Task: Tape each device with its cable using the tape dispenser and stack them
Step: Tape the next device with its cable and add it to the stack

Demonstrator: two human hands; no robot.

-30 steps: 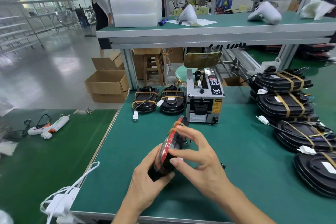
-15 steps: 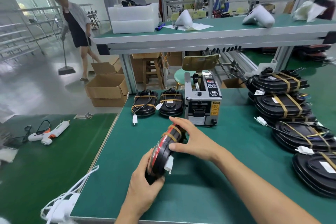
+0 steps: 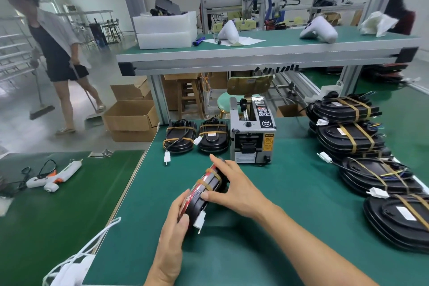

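Since a second ago the device [image 3: 205, 193] has swung from near upright to a slant, its far end tipped toward the dispenser [image 3: 253, 137], and both hands have shifted along it. The mat [image 3: 278, 227] lies just under the grip; the big taped stacks [image 3: 348, 127] sit well to its right, and two taped units [image 3: 197, 134] beyond it to the left. The right hand [image 3: 234, 189] is spread over the device's far edge, thumb pressing a tan tape band [image 3: 210, 182] (smoothing it down, I judge). The left hand [image 3: 178, 223] is closed round the near end, fingers wrapped under. A white plug [image 3: 200, 220] hangs just below. Two bands show, so taping looks nearly done and stacking should follow.
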